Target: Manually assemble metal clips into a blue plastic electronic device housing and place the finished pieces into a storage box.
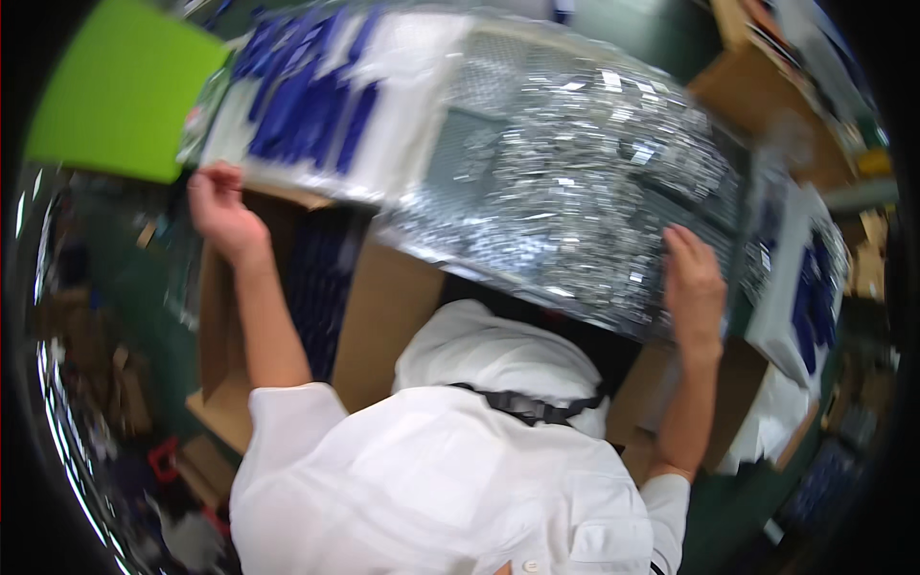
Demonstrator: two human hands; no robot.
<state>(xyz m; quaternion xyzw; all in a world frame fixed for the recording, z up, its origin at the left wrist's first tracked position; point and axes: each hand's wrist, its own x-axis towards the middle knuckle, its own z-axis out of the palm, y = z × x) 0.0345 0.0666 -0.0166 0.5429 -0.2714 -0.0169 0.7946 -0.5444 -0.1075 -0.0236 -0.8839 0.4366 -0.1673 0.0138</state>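
My left hand (228,213) is raised at the near left corner of the white work surface, beside a bright green panel (115,91). Its fingers are curled, and blur hides whatever may be in them. Along that surface lie several dark blue strip-like pieces (302,120), some way beyond the hand. My right hand (695,287) rests over the right part of a wide tray (431,216) lined with clear plastic. Its fingers are loosely stretched, and nothing shows in them. Next to its fingertips spreads a heap of small shiny metal parts (585,182), too blurred to name.
Below my left forearm stands an open cardboard box (383,311) with rows of dark blue pieces inside. To the right, a white-covered surface (781,287) bears more blue pieces (815,307). Another cardboard box (776,110) stands at the far right.
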